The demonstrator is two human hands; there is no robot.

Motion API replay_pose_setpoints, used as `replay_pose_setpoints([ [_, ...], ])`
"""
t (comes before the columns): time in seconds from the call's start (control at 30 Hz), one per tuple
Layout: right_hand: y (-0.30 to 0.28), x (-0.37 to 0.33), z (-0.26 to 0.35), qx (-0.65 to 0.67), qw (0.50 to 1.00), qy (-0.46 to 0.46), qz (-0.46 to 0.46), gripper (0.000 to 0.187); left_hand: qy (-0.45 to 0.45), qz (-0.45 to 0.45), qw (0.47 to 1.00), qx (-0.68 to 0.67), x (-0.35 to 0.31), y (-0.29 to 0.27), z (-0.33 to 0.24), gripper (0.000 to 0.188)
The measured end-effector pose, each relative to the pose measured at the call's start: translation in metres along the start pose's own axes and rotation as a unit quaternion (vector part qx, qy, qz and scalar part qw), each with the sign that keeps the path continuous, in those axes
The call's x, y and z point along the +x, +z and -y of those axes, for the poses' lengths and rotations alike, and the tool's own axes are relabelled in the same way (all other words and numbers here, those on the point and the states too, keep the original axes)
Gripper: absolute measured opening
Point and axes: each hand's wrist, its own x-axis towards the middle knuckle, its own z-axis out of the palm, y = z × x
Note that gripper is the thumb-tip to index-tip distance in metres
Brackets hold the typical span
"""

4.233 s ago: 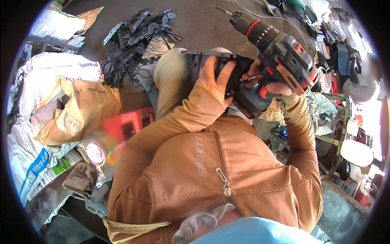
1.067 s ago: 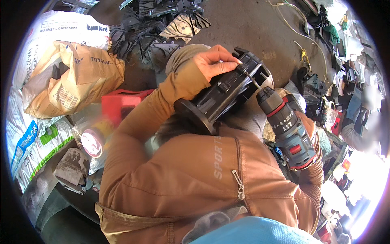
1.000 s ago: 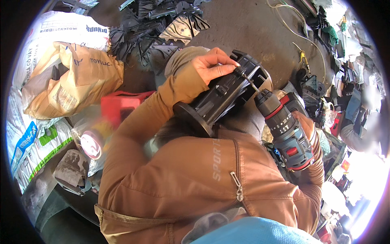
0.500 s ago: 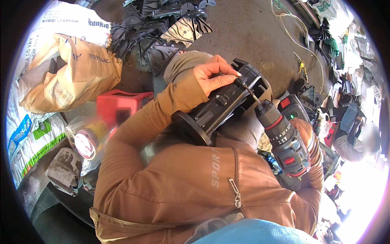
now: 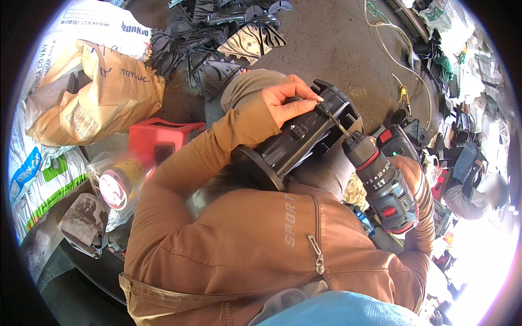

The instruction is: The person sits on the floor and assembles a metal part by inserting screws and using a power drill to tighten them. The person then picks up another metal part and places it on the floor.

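Across my lap lies a black plastic part, a ribbed spool-like body with a round flange at its near end. My left hand reaches over its far end, thumb and fingers pinched at a small black piece there. In my right hand is a cordless drill, gripped by its handle. Its thin bit points up and left, with the tip at the small black piece near my left fingertips. Most of my right fingers are hidden behind the drill.
Black plastic scraps lie on the floor ahead. To the left stand a brown paper sack, a red plastic stool-like object and a yellow tape roll. A pale hose crosses the floor at right, where another person sits amid clutter.
The drill has shifted very slightly to the right. My left hand keeps its pinch at the small black piece, and the plastic part stays on my lap.
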Motion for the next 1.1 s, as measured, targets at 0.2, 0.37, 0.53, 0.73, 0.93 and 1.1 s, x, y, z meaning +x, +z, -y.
replay_pose_setpoints([
  [0.2,0.007,-0.028,0.036,0.025,0.992,0.096,-0.074,0.038,-0.096,-0.018,0.955,-0.278,-0.018,-0.006,0.002,0.023],
  [0.37,0.025,-0.034,0.040,0.127,0.990,0.056,-0.021,0.038,0.058,0.118,0.988,-0.083,-0.027,-0.024,0.011,0.019],
  [0.53,0.027,-0.029,0.046,0.079,0.996,0.038,-0.012,0.042,-0.009,0.068,0.993,-0.093,-0.035,-0.020,0.011,0.012],
  [0.73,0.022,-0.024,0.052,0.082,0.996,0.033,-0.011,0.042,-0.016,0.068,0.994,-0.080,-0.032,-0.019,0.007,0.010],
  [0.93,0.025,-0.018,0.048,0.069,0.997,0.000,-0.023,0.042,-0.014,0.057,0.995,-0.083,-0.033,-0.018,0.008,0.009],
  [1.1,0.023,-0.018,0.046,0.074,0.997,0.029,0.010,0.041,-0.011,0.055,0.995,-0.083,-0.033,-0.019,0.008,0.009],
])
